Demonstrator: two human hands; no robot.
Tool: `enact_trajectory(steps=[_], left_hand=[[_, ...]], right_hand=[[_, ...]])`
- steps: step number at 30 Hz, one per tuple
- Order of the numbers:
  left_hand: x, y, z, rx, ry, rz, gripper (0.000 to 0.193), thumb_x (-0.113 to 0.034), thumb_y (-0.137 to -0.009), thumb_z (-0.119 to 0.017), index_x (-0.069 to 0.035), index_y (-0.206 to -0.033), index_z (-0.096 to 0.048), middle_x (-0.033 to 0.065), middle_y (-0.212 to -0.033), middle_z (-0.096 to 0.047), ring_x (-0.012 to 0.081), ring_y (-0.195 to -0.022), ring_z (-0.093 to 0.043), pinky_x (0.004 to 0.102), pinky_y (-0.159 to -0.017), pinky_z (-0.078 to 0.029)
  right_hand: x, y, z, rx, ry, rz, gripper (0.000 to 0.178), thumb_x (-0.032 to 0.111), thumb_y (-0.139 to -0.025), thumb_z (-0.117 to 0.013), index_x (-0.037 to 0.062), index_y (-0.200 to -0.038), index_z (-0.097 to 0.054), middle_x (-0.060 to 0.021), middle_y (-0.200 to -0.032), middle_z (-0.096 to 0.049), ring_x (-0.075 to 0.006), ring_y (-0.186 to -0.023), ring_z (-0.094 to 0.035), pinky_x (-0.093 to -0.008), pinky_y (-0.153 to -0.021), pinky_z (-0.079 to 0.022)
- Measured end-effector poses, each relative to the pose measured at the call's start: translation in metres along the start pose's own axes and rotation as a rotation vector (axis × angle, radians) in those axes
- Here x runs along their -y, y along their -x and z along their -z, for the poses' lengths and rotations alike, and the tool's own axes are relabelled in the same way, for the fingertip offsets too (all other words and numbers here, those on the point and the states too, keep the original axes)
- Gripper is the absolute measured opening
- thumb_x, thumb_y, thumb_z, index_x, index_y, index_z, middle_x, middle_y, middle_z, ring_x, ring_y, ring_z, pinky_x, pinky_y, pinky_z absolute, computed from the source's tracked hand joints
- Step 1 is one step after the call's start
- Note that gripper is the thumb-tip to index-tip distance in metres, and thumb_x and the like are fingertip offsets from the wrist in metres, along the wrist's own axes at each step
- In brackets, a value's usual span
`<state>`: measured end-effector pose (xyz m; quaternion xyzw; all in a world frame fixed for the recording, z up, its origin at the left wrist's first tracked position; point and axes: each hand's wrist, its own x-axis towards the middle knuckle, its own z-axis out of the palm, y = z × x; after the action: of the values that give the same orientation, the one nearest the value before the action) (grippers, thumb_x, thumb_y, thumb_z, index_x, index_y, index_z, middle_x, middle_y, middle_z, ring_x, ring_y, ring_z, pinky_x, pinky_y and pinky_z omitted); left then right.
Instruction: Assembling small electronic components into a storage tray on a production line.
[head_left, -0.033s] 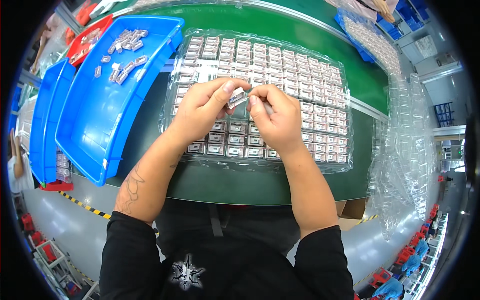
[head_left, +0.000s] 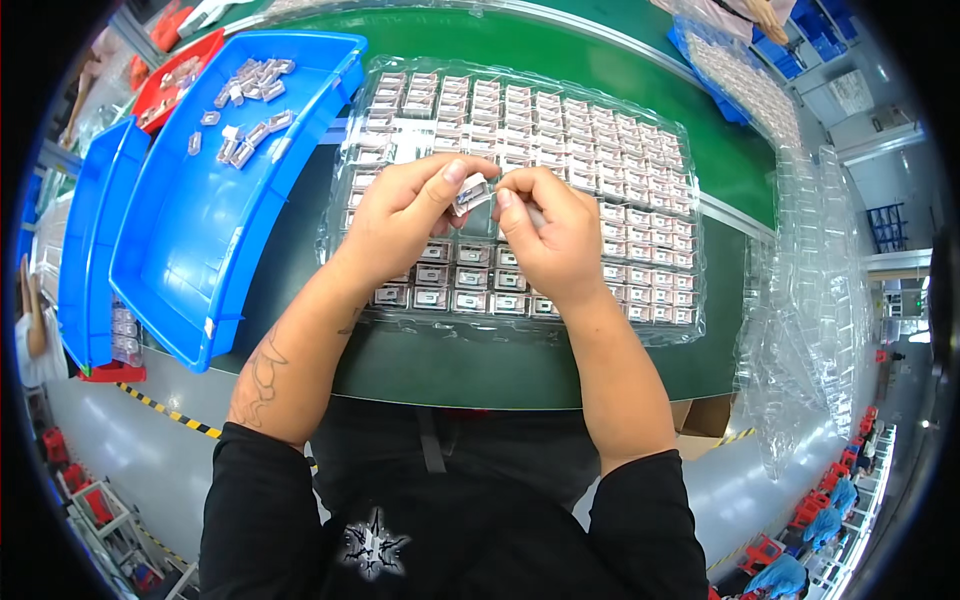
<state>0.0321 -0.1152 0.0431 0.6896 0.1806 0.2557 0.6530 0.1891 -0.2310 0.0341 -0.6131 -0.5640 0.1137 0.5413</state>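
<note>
Pinching one small silvery rectangular part [head_left: 470, 190] between them, left hand [head_left: 400, 215] and right hand [head_left: 550, 235] hover over the clear plastic blister tray [head_left: 690, 330], probably for close inspection; blue plastic bin [head_left: 200, 250] at 9 o'clock

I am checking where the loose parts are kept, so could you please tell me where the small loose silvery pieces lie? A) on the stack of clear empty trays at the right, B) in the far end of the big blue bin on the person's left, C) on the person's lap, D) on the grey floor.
B: the loose silvery pieces lie scattered in the far end of the blue bin, left of the clear compartment tray.
</note>
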Motion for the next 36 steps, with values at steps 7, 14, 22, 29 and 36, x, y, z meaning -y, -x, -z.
enact_trajectory(steps=[7, 14, 22, 29, 36], left_hand=[[0.003, -0.005, 0.003, -0.072, 0.216, -0.073, 0.034, -0.021, -0.102, -0.062, -0.002, -0.13, -0.062, 0.0006, -0.094, -0.067, 0.0066, -0.081, -0.058, 0.0213, -0.071, -0.047], [0.005, -0.008, 0.006, -0.074, 0.095, -0.083, 0.039, -0.011, -0.091, -0.077, -0.001, -0.126, -0.064, 0.0029, -0.106, -0.069, 0.0064, -0.091, -0.061, 0.0231, -0.08, -0.05], [0.032, -0.011, 0.023, -0.115, -0.136, -0.141, 0.032, -0.004, -0.088, -0.068, 0.003, -0.118, -0.064, 0.0064, -0.114, -0.062, 0.0152, -0.105, -0.058, 0.0276, -0.092, -0.046], [0.079, -0.011, 0.06, -0.103, -0.08, -0.135, 0.037, -0.007, -0.093, -0.068, 0.002, -0.127, -0.058, 0.0041, -0.117, -0.06, 0.0104, -0.095, -0.057, 0.0237, -0.073, -0.049], [0.061, -0.011, 0.044, -0.112, -0.033, -0.119, 0.038, -0.011, -0.094, -0.07, 0.001, -0.128, -0.057, 0.005, -0.112, -0.062, 0.0109, -0.093, -0.06, 0.0245, -0.076, -0.051]], right_hand=[[-0.002, 0.001, -0.004, -0.086, -0.112, -0.045, 0.021, 0.012, -0.092, -0.068, -0.001, -0.109, -0.067, -0.0078, -0.073, -0.068, -0.0126, -0.063, -0.062, -0.0274, -0.059, -0.049], [0.005, -0.004, 0.0, -0.023, -0.071, 0.022, 0.018, 0.013, -0.091, -0.068, 0.0014, -0.105, -0.068, -0.0111, -0.083, -0.073, -0.0197, -0.068, -0.072, -0.0308, -0.063, -0.055], [-0.002, -0.004, -0.006, -0.1, 0.104, 0.101, 0.012, 0.015, -0.082, -0.071, 0.0075, -0.091, -0.067, -0.0138, -0.077, -0.067, -0.0346, -0.069, -0.068, -0.0421, -0.059, -0.053], [0.003, -0.005, -0.022, -0.168, 0.069, 0.088, 0.008, 0.01, -0.08, -0.063, 0.006, -0.075, -0.06, -0.0135, -0.067, -0.064, -0.0365, -0.061, -0.063, -0.0471, -0.056, -0.048], [-0.001, -0.006, -0.02, -0.205, 0.058, 0.074, 0.008, 0.011, -0.079, -0.064, 0.0065, -0.074, -0.06, -0.0114, -0.063, -0.061, -0.0342, -0.058, -0.062, -0.0449, -0.054, -0.046]])
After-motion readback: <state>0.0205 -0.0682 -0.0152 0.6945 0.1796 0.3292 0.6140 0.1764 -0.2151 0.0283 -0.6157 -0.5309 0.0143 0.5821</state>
